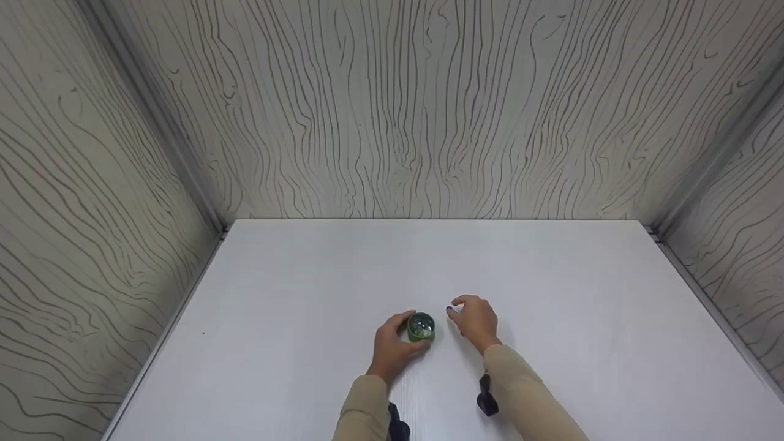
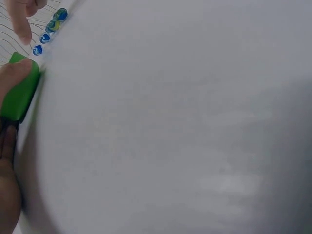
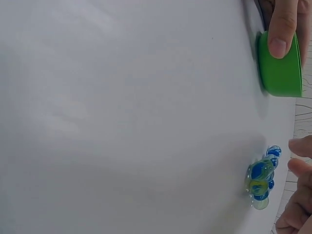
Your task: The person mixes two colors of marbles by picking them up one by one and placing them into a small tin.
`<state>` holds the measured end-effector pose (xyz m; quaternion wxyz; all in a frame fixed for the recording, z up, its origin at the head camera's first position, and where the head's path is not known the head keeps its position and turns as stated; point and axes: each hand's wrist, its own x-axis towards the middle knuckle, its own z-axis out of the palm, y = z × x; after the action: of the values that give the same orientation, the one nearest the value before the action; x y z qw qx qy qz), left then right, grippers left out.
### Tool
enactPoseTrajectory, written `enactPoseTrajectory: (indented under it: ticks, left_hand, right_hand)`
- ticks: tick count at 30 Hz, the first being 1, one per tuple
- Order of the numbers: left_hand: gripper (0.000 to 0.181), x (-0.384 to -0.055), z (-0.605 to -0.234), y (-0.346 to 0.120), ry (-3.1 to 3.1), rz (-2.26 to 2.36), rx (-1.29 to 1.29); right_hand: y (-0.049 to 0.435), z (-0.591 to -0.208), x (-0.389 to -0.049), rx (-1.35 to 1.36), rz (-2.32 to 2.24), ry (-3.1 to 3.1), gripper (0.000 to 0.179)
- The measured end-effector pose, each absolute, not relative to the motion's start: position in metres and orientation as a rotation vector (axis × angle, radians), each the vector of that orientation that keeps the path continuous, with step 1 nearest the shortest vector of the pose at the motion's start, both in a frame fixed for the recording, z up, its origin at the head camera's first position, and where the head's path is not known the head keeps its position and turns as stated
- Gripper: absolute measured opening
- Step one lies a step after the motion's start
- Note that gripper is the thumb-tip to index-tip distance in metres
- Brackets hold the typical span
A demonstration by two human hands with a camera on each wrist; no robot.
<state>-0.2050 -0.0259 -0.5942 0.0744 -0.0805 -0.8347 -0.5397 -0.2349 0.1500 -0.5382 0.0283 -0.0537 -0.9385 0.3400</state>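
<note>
In the head view, my left hand (image 1: pixel 392 348) holds a small round green cup (image 1: pixel 421 326) upright on the white table, thumb and fingers around its sides. The cup's green wall (image 3: pixel 282 75) shows plainly in the right wrist view. Its inside looks dark and shiny, and I cannot tell what is in it. Just right of the cup, my right hand (image 1: pixel 476 321) hovers low, thumb and forefinger apart. Glass marbles (image 3: pixel 261 173) with blue and yellow swirls lie bunched on the table beneath its fingertips. From the head view most of them are hidden by that hand.
The white table (image 1: pixel 294 282) meets wood-grain patterned panels (image 1: pixel 392 110) at the back and both sides. Dark straps with small black devices (image 1: pixel 487 401) sit at both wrists.
</note>
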Motion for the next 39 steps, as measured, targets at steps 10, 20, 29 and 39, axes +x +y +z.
enactPoseTrajectory:
  ticks: [10, 20, 29, 39]
  left_hand:
    - [0.061, -0.204, -0.591, -0.026, -2.523, -1.659, -0.217]
    - [0.061, -0.205, -0.592, -0.025, -2.515, -1.622, -0.224]
    - [0.062, -0.205, -0.593, -0.025, -2.519, -1.641, -0.218]
    - [0.063, -0.206, -0.595, -0.025, -2.507, -1.625, -0.228]
  right_hand:
    - [0.149, -0.542, -0.236, -0.199, 1.017, -2.883, 0.022]
    - [0.147, -0.547, -0.238, -0.191, 0.938, -2.874, 0.022]
    - [0.143, -0.548, -0.24, -0.197, 0.89, -2.9, 0.022]
    - [0.141, -0.55, -0.241, -0.193, 0.869, -2.91, 0.019]
